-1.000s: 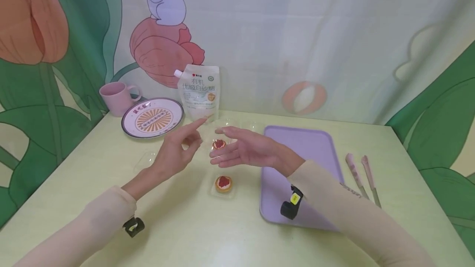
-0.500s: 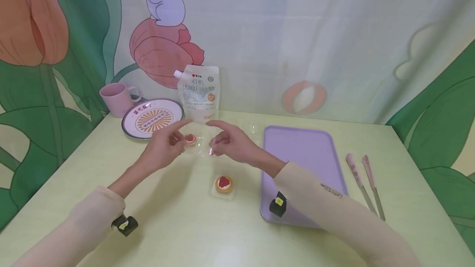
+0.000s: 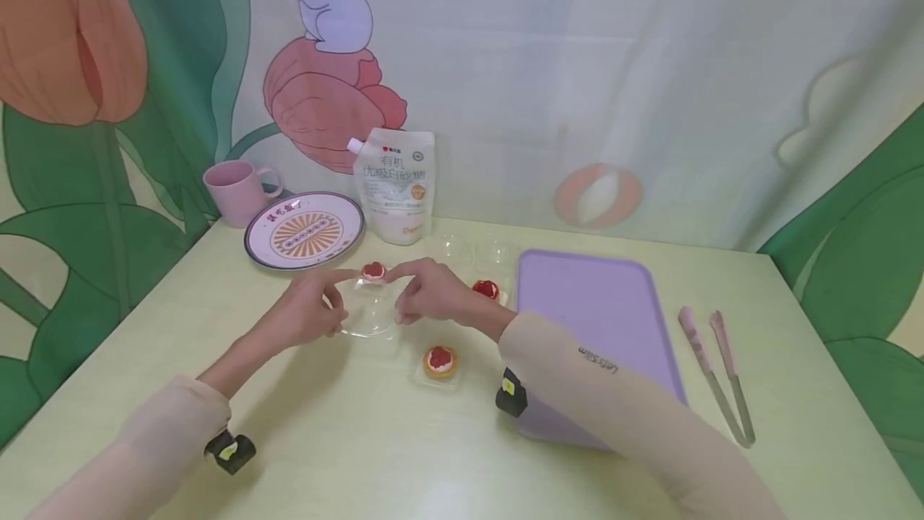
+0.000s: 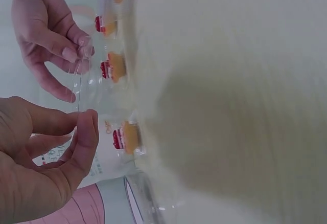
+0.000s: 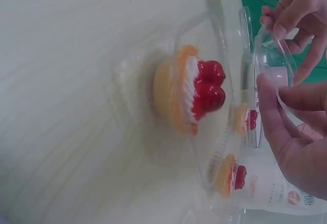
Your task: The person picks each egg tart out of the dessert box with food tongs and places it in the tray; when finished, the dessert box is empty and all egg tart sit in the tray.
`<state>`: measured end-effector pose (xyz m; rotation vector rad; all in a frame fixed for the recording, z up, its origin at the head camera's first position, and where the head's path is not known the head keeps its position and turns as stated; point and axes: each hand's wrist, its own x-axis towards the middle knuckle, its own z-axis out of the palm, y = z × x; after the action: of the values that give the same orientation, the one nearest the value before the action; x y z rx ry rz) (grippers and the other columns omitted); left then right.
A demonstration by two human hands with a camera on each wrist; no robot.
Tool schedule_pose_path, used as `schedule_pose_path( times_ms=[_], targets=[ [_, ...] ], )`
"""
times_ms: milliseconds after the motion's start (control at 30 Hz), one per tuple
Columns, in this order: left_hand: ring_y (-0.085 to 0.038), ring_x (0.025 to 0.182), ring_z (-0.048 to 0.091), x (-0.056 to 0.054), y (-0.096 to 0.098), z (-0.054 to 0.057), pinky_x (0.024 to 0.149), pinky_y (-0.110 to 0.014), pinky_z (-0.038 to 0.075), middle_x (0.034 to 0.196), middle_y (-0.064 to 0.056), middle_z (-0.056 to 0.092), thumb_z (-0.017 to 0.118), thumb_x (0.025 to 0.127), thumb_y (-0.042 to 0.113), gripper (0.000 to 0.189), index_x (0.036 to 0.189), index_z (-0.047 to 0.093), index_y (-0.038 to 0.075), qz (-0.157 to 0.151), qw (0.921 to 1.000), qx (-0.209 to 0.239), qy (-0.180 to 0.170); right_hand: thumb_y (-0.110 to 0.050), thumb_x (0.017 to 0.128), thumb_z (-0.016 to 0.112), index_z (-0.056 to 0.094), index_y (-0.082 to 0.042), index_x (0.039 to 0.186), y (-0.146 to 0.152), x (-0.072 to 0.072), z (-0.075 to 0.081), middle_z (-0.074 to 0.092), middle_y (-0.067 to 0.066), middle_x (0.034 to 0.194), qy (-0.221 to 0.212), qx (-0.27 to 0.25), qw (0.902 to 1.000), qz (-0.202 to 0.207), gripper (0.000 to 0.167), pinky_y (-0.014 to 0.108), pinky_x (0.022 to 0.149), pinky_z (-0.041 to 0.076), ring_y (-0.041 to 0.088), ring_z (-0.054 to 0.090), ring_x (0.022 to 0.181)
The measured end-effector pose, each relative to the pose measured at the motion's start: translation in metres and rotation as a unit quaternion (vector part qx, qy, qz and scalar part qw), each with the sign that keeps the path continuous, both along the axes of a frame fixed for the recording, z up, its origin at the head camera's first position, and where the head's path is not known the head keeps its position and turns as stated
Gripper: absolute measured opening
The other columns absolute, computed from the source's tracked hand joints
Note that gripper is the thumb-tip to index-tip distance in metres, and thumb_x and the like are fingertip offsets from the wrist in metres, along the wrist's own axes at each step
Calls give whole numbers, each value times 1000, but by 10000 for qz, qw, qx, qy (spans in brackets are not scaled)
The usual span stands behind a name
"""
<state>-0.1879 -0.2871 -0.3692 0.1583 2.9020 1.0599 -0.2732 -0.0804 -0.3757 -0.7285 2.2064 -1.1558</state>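
While a clear lid (image 3: 371, 316) hangs between them, left hand (image 3: 306, 307) and right hand (image 3: 435, 292) pinch its opposite edges, probably to steady it.

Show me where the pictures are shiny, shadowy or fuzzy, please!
Head view: a bright glare patch near the bottom of the table, a soft shadow beside the left sleeve, and little glints on the clear plastic cover; left wrist view: a broad, soft-edged shadow across the table; right wrist view: pale, fuzzy printing on the bag.
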Motion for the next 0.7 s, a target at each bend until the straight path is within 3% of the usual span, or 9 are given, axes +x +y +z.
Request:
schedule_pose_path(
  times_ms=[133, 300, 500, 700],
  targets=[
    [-15, 58, 61, 3, 0, -6, 55, -28, 48, 78, -10, 65, 62, 85, -6, 59, 143, 49, -3, 175, 9993, -279, -199, 4, 88, 67, 60, -7, 135, -5, 2, -3, 72, 13, 87, -142, 91, 9998, 58, 49, 29, 75, 60, 18, 70, 73],
    [-18, 65, 61, 4, 1, -9, 57, -28, 47, 74, -7, 68, 60, 84, -5, 60, 143, 49, -2, 308, 9967, -621, -433, 9, 83, 68, 61, -3, 133, -11, 4, -10, 73, 17, 83, 64, 103, 9998, 159, 51, 31, 71, 61, 20, 72, 69],
    [-15, 57, 62, 2, 2, -11, 54, -27, 45, 67, -6, 68, 57, 79, -8, 63, 142, 50, -3, 333, 9939, -863, -602, 13, 81, 68, 61, 5, 126, -17, 7, -17, 72, 23, 79, 11, 86, 9998, 169, 46, 33, 65, 61, 32, 75, 72],
    [-15, 55, 59, 1, 3, -14, 51, -26, 43, 64, -5, 65, 56, 77, -10, 66, 142, 50, -3, 403, 9905, -1072, -760, 12, 82, 69, 61, 6, 124, -20, 10, -19, 73, 19, 81, 104, 200, 9997, 128, 44, 33, 65, 61, 29, 76, 71]
  ],
)
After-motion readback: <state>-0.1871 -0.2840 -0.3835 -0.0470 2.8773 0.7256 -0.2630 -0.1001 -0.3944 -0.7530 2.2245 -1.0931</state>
